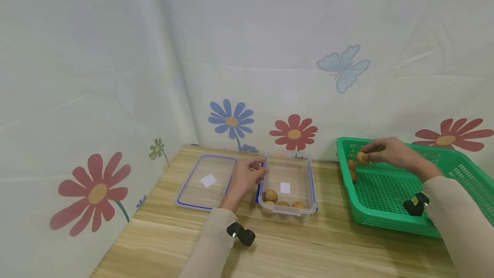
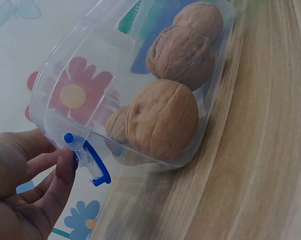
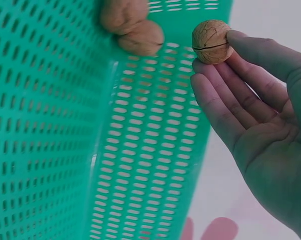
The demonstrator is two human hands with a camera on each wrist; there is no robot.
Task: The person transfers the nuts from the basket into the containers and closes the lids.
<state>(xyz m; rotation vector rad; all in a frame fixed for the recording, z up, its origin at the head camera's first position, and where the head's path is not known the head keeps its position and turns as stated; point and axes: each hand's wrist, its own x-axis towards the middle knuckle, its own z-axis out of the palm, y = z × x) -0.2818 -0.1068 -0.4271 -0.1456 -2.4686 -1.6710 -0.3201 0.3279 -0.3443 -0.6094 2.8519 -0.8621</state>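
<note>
My left hand (image 1: pixel 245 176) is at the left wall of a clear plastic food container (image 1: pixel 291 173), its thumb and fingers pinching the side near a blue-edged latch (image 2: pixel 98 162) in the left wrist view. Several walnuts (image 1: pixel 271 195) lie at the container's near end, a large one (image 2: pixel 163 120) showing close through the wall. Over the green basket (image 1: pixel 386 217), my right hand (image 1: pixel 395 154) pinches one walnut (image 3: pixel 211 42) between thumb and fingertips. Two other walnuts (image 3: pixel 141 38) lie in the basket's corner below.
A clear lid (image 1: pixel 193 183) with a blue seal and a white label lies left of the container. Everything stands on a wood-grain table (image 1: pixel 293 248). Behind it hangs a pale curtain (image 1: pixel 266 85) printed with flowers and a butterfly.
</note>
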